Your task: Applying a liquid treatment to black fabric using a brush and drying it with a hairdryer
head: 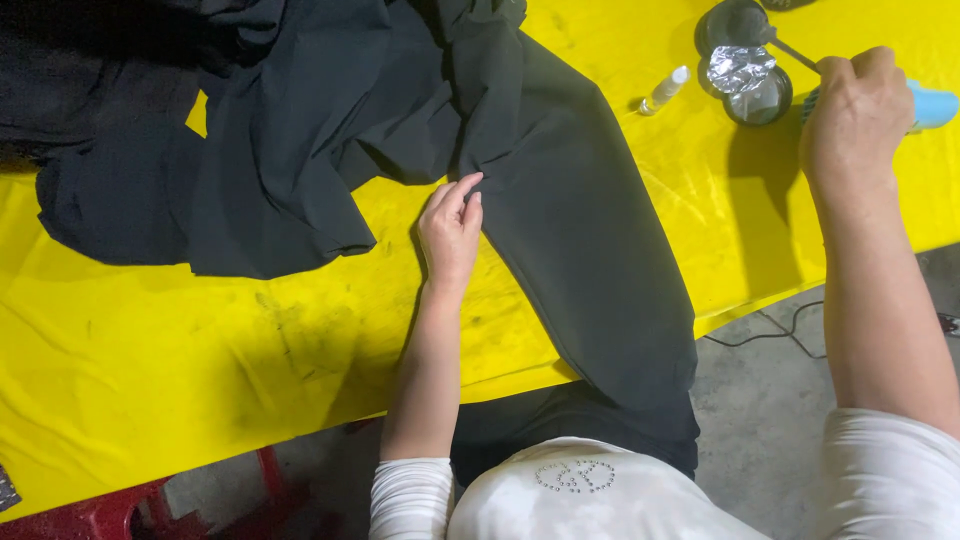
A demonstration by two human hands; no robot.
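- I count one dark green fabric garment point(560, 200) on the yellow table cover point(150, 350), its long leg running from far-left toward me.
- My left hand point(452, 232) pinches its edge.
- My right hand point(853, 115) is closed around a light-blue tool point(932, 105).
- One small clear bottle point(665, 89) lies beside two round metal tins point(745, 60).

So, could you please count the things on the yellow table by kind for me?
Dark garments: 1, the dark trousers pinched by the left hand
Small clear bottles: 1
Round metal tins: 2
Crumpled foil: 1
Light blue tool in the right hand: 1
Total: 6
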